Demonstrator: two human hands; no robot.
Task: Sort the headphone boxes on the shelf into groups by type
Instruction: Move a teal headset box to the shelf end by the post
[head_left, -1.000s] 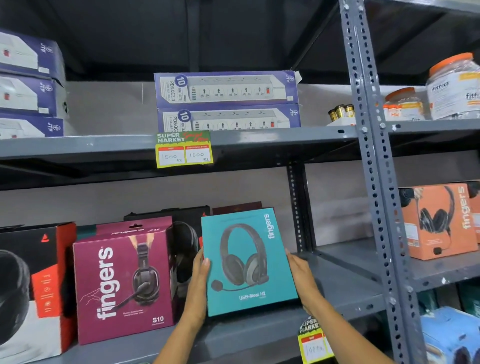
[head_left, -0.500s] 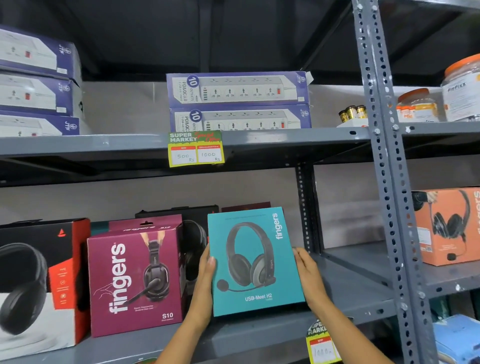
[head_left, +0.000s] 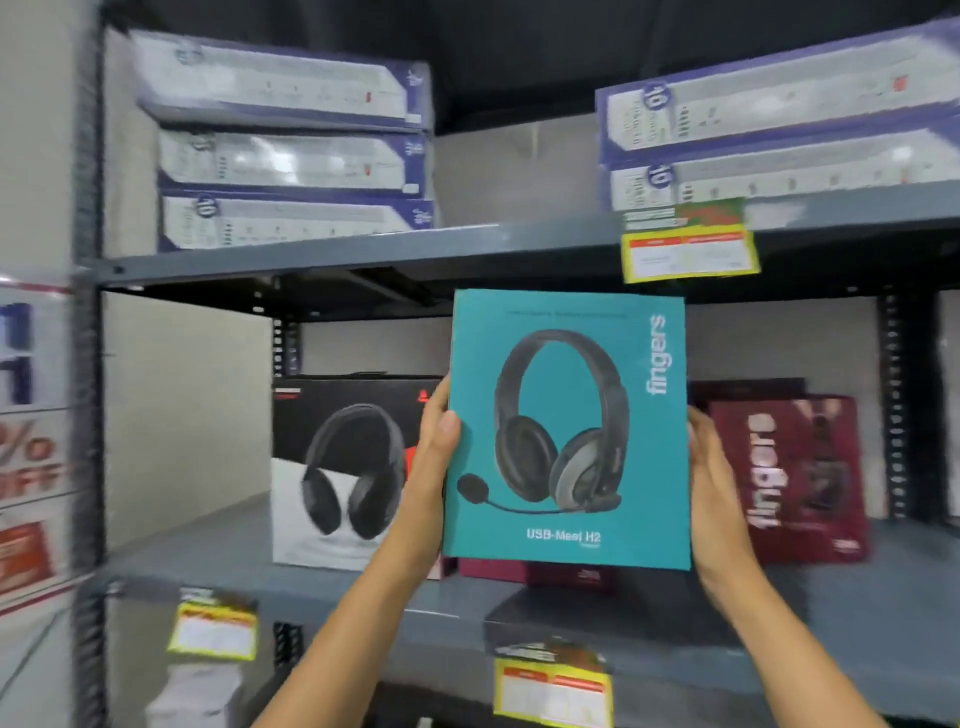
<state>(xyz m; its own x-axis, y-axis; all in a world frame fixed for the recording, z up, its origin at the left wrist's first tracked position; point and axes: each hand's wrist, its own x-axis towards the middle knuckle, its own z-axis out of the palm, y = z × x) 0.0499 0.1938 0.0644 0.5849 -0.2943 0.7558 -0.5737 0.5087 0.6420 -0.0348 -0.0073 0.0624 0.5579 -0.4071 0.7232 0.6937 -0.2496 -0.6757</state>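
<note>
I hold a teal "fingers" headphone box (head_left: 569, 426) upright in the air, in front of the middle shelf (head_left: 332, 592). My left hand (head_left: 431, 457) grips its left edge and my right hand (head_left: 714, 483) presses its right edge. Behind it on the left stands a black, white and red headphone box (head_left: 348, 467). To the right stands a maroon "fingers" box (head_left: 789, 478), blurred. Another maroon box (head_left: 550, 571) peeks out below the teal one, mostly hidden.
Blue-and-white power strip boxes are stacked on the upper shelf at left (head_left: 285, 145) and right (head_left: 779, 135). Yellow price tags hang on the shelf edges (head_left: 688, 244) (head_left: 550, 691). A grey upright post (head_left: 88, 364) stands at left beside a sale poster (head_left: 28, 441).
The teal box has been lifted off the shelf and carried left, past the maroon box. The view has swung left, so the right shelving bay is out of sight.
</note>
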